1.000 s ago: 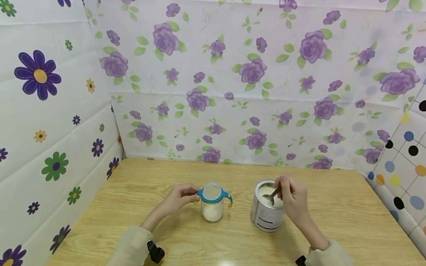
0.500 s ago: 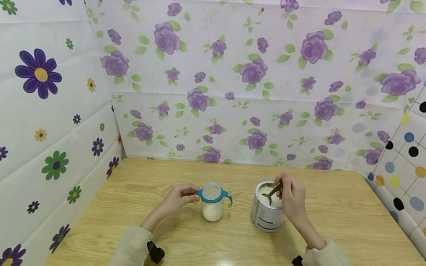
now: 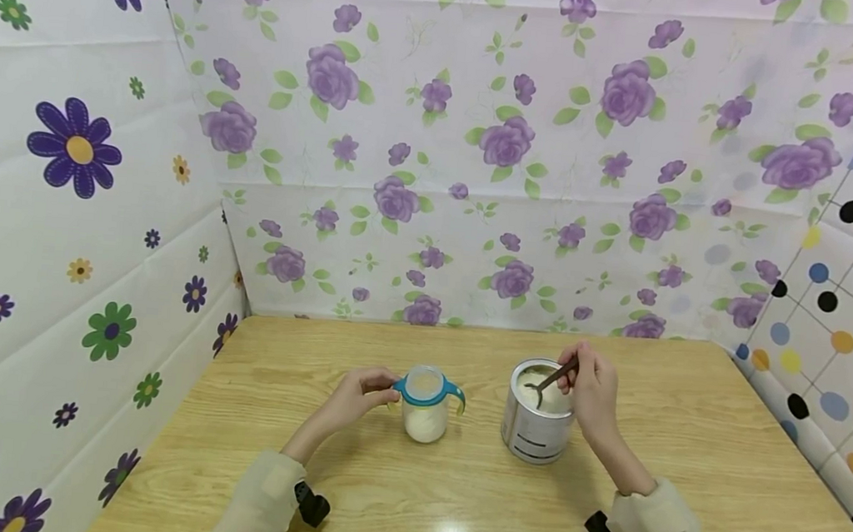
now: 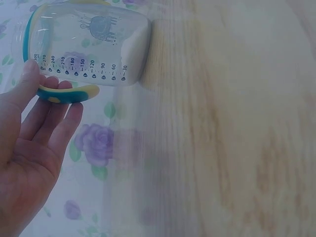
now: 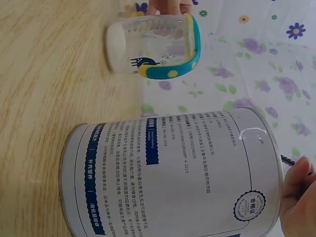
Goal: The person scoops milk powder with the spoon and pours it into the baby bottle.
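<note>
A clear baby bottle [image 3: 425,423] with a blue collar and two side handles stands upright on the table, pale powder in its bottom. My left hand [image 3: 354,398] pinches its left handle [image 4: 69,95] between thumb and fingers. To the right stands an open silver-white can [image 3: 536,435], nearly full of cream-coloured powder [image 3: 553,401]. My right hand [image 3: 593,398] is over the can's right rim and grips a dark spoon [image 3: 558,371], which slants down to the left with its bowl at the powder. In the right wrist view, the can hides most of the spoon.
The wooden table [image 3: 408,498] runs back to a hanging cloth [image 3: 419,173] with purple roses. Patterned cloths also stand at the left and right sides. A gap of bare wood separates bottle and can. Both wrists wear small black cameras.
My right hand has shifted slightly right, and the spoon's handle leans further over to the right. The left hand, bottle and can stay in place.
</note>
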A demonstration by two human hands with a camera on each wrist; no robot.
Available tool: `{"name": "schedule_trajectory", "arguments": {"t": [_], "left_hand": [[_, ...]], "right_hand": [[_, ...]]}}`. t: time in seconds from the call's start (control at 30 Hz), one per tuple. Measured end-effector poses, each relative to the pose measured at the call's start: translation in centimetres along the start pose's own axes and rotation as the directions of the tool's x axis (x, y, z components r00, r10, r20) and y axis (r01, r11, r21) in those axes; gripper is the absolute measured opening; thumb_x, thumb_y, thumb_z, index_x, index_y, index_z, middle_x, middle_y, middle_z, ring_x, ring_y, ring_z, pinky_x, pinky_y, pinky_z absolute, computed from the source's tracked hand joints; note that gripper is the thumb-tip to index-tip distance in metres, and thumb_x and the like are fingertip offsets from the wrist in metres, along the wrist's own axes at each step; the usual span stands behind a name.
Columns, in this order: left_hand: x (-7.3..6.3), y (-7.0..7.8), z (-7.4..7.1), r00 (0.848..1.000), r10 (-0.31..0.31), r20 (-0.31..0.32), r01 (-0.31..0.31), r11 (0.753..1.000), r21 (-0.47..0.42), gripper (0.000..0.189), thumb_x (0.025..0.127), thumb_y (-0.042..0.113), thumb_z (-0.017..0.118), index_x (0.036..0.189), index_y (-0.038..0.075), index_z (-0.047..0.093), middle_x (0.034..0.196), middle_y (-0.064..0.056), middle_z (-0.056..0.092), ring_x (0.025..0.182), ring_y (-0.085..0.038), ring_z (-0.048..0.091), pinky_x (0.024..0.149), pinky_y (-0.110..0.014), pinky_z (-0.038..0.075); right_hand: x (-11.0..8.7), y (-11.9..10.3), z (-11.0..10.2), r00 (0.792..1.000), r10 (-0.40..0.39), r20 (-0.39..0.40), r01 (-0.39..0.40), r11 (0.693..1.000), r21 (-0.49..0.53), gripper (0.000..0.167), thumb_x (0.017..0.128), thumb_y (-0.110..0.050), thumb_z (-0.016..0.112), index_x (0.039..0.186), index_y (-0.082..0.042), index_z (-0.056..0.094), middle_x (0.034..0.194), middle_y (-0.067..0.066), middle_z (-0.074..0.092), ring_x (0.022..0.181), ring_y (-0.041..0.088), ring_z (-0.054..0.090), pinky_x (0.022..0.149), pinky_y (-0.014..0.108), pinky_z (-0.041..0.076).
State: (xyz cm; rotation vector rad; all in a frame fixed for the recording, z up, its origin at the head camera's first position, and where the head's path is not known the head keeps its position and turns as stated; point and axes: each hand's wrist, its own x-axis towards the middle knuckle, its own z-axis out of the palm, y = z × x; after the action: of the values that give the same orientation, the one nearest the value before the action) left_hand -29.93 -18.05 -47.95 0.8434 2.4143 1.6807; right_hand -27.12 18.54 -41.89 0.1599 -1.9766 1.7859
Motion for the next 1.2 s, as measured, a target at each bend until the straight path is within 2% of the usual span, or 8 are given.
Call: {"name": "schedule_trajectory", "arguments": {"t": [0.23,0.47,0.6,0.8,1.0,1.2], "left_hand": [[0.1,0.0,0.1,1.0,0.007,-0.007,-0.007,1.0,0.01,0.023,0.094,0.016,0.063,0.113,0.005,0.068,0.106,-0.017,0.069,0.089,-0.012,0.069,0.081,-0.048,0.056],[0.0,0.3,0.1,1.0,-0.007,0.001,0.007,1.0,-0.005,0.024,0.093,0.017,0.064,0.114,0.006,0.068,0.107,-0.017,0.069,0.091,-0.017,0.069,0.083,-0.046,0.056],[0.0,0.0,0.0,1.0,-0.013,-0.001,0.013,1.0,-0.006,0.024,0.093,0.017,0.064,0.114,0.006,0.068,0.107,-0.017,0.069,0.091,-0.014,0.069,0.084,-0.045,0.056],[0.1,-0.4,0.1,1.0,0.0,-0.004,0.0,1.0,-0.006,0.024,0.093,0.015,0.064,0.115,0.005,0.067,0.106,-0.018,0.069,0.09,-0.014,0.069,0.083,-0.051,0.055],[0.1,-0.2,0.1,1.0,0.003,-0.002,-0.003,1.0,-0.009,0.024,0.094,0.015,0.063,0.114,0.005,0.067,0.106,-0.017,0.069,0.09,-0.016,0.069,0.082,-0.047,0.056],[0.0,0.0,0.1,1.0,-0.006,0.003,0.006,1.0,-0.007,0.023,0.094,0.016,0.063,0.114,0.005,0.067,0.107,-0.016,0.069,0.091,-0.014,0.069,0.083,-0.043,0.057]], "right_hand": [[0.2,-0.1,-0.6,0.998,0.053,0.033,-0.055,0.998,0.037,0.051,0.107,-0.023,0.031,0.081,0.014,0.054,0.053,-0.004,0.047,0.045,0.004,0.051,0.042,0.02,0.046],[0.2,-0.4,-0.9,0.992,0.118,0.037,-0.121,0.988,0.098,0.047,0.107,-0.021,0.03,0.081,0.01,0.054,0.054,-0.003,0.047,0.045,0.006,0.051,0.044,0.019,0.047],[0.3,-0.4,-1.1,0.99,0.134,0.049,-0.139,0.983,0.123,0.047,0.107,-0.021,0.03,0.081,0.009,0.054,0.056,-0.003,0.046,0.047,0.006,0.052,0.045,0.019,0.048],[0.2,-0.2,-1.6,0.979,0.194,0.055,-0.201,0.964,0.173,0.045,0.107,-0.021,0.03,0.079,0.002,0.056,0.056,-0.003,0.047,0.047,0.005,0.053,0.045,0.018,0.048],[0.4,0.1,-2.3,0.965,0.253,0.064,-0.261,0.941,0.215,0.043,0.107,-0.021,0.029,0.079,-0.003,0.057,0.057,-0.004,0.049,0.05,0.005,0.057,0.049,0.018,0.051],[0.7,0.5,-3.2,0.95,0.293,0.111,-0.313,0.905,0.288,0.044,0.107,-0.021,0.029,0.079,-0.004,0.059,0.061,-0.003,0.051,0.053,0.007,0.059,0.053,0.018,0.053]]}}
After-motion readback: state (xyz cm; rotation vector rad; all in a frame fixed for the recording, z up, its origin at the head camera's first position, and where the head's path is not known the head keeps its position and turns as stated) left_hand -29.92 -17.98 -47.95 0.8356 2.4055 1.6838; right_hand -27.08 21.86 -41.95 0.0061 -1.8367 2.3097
